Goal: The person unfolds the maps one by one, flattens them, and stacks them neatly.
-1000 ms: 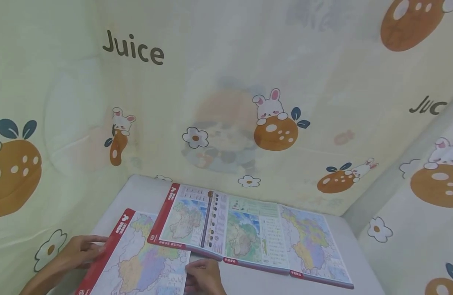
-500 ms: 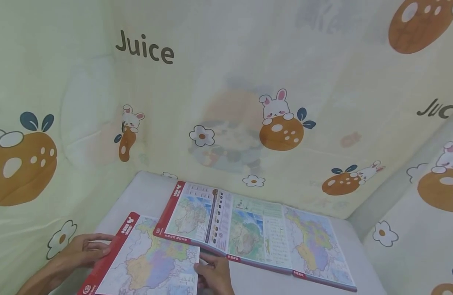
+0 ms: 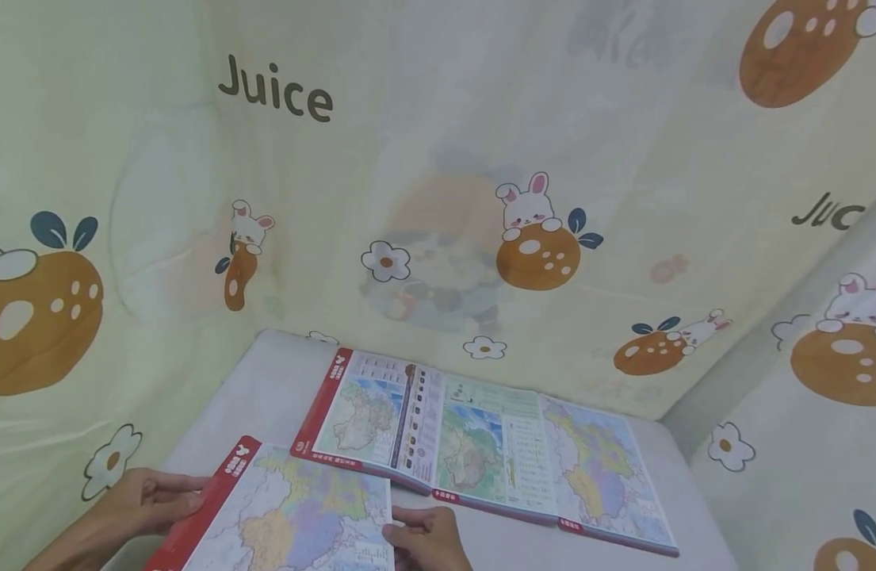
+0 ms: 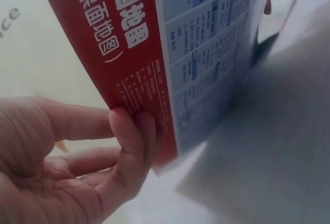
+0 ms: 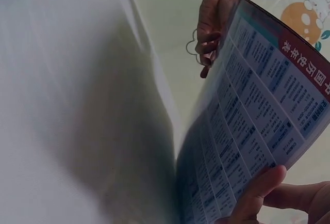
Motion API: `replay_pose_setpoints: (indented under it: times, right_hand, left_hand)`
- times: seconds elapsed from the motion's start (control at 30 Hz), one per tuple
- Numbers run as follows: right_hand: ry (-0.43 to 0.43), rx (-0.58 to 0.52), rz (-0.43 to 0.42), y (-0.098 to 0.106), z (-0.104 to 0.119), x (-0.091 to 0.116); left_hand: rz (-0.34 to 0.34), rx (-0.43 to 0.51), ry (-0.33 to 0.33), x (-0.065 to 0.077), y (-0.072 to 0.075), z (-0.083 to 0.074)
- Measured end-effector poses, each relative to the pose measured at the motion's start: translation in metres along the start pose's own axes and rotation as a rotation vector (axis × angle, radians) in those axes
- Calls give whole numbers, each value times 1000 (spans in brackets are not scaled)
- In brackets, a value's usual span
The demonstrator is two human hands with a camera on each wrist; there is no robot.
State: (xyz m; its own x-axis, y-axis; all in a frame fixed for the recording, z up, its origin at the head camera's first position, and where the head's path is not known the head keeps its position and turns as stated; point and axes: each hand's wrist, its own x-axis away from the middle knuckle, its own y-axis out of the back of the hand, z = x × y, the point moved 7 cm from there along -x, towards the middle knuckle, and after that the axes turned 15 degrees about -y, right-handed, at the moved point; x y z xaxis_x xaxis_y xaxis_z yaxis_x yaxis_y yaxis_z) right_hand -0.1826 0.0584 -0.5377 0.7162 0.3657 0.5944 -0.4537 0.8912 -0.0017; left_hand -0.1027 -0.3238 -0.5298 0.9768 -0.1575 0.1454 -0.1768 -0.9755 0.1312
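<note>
A folded map (image 3: 302, 500) with a red left border is held up over the table's near left part, its coloured side towards the head camera. My left hand (image 3: 141, 507) pinches the red border between thumb and fingers. At the opposite edge my right hand (image 3: 434, 539) grips the map with its thumb on top. The wrist views show the map's other face, covered in printed blue-and-white text tables (image 5: 242, 105). In the left wrist view my left fingers (image 4: 129, 141) bend round the red border. The map's near part lies below the head view.
An unfolded set of map panels (image 3: 473, 444) lies flat across the back of the white table (image 3: 223, 396), partly behind the held map's upper edge. Curtains (image 3: 423, 143) printed with rabbits, oranges and flowers hang close behind the table and at both sides.
The held map has come nearer to me and a little to the right with both hands still on it. More of the panels' lower left corner shows. The panels on the table lie still.
</note>
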Motion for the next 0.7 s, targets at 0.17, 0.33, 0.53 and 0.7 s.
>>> replay_pose_setpoints:
  times: [0.17, 0.33, 0.53, 0.7]
  right_hand:
    - [-11, 35, 44, 18, -26, -22]
    - [-54, 21, 99, 49, -80, -77]
    - [-59, 16, 106, 58, -77, -71]
    - [15, 62, 71, 37, -13, 4]
  left_hand:
    - [53, 14, -1, 8, -6, -10]
    - [74, 53, 29, 18, -10, -16]
    - [106, 92, -25, 25, -12, -27]
    - [107, 99, -46, 18, -18, -38]
